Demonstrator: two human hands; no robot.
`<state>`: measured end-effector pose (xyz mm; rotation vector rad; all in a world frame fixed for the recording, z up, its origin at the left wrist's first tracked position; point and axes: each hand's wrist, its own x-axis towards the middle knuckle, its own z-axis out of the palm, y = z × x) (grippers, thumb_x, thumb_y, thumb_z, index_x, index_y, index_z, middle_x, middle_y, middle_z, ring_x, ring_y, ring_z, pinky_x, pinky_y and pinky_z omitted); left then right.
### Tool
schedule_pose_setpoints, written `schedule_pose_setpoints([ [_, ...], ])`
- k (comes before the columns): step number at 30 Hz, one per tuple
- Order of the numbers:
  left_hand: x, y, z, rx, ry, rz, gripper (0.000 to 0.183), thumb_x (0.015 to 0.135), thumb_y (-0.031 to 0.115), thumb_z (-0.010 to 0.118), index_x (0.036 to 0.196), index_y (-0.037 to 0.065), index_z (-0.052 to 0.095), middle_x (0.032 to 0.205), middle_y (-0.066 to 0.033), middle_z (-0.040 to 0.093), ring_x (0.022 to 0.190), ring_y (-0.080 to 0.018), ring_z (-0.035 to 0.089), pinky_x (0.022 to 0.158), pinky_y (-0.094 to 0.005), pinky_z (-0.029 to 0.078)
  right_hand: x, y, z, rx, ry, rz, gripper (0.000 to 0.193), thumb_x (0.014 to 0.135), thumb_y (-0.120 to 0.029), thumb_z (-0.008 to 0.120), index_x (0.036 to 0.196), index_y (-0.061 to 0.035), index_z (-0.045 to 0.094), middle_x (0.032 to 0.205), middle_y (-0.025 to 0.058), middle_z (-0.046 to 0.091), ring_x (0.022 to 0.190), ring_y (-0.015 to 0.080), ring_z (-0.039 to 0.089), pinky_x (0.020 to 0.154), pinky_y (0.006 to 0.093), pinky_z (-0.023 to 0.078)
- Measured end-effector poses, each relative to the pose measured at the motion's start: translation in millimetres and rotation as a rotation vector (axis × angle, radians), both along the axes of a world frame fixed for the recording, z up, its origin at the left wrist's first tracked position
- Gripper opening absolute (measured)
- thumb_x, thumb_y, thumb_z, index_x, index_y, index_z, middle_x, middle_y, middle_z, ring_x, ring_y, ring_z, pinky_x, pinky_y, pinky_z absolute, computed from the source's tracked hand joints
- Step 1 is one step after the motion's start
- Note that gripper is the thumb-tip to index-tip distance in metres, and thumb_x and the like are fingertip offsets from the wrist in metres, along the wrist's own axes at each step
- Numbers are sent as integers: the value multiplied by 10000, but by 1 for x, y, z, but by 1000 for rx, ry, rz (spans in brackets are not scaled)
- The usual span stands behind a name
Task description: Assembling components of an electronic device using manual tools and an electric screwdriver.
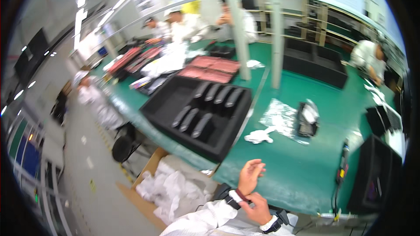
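My left hand [250, 175] is raised over the near edge of the green table, palm turned inward, fingers apart and holding nothing. Around its wrist sit a dark red band [242, 196] and a black strap with a white cuff. My right hand [259, 209] reaches across to that wrist, its fingers closed at the dark red band. A black strap [273, 225] circles my right wrist too. Beyond my hands lie a crumpled white cloth or glove [259, 136], a clear plastic bag [279, 117] and a small black tray-like item [307, 122] with clear wrap on it.
A large black foam tray [157, 105] with several dark curved pieces stands left. An electric screwdriver [342, 166] and another black bin [366, 179] are at right. A carton [131, 192] of white wrapping stands below the table's left edge. Several people in white work farther off.
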<state>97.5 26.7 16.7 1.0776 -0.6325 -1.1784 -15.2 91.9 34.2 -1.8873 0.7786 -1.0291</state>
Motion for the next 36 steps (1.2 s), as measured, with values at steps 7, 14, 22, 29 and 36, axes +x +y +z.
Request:
schedule_pose_setpoints([
  [7,7,7,6,-67,-34,49,285,980,155,607,1224,19,554,1091,-93,678,934,-147,649,802,-286,532,-12,1,1,107,12,106,323,795,-78,711,1080,19,595,974,165,639,831,283,628,745,361,506],
  [14,-3,5,-20,13,-654,14,218,947,108,631,1139,6,610,992,-88,694,842,-138,667,737,-286,537,-101,-29,-11,270,120,-320,310,874,-136,675,1164,-49,611,949,151,646,791,299,625,695,369,503],
  [22,-4,-6,-17,-31,-1019,48,175,887,122,672,1036,30,666,874,-90,706,742,-201,683,625,-304,531,-113,-52,-43,11,228,-242,122,855,-23,626,975,-5,615,747,108,575,640,255,566,618,358,452],
  [29,-7,-10,-14,-67,-973,31,127,891,119,655,984,34,673,864,-102,698,758,-231,688,648,-329,536,-113,-54,-38,11,304,-300,51,867,-49,622,902,-13,626,740,110,584,637,265,569,608,380,448],
  [36,-2,12,-21,-95,-954,-35,142,877,150,670,981,53,684,872,-85,706,762,-228,687,683,-346,539,-106,-44,-51,-63,341,-397,35,857,-43,649,857,-8,646,708,111,614,558,207,576,537,322,458],
])
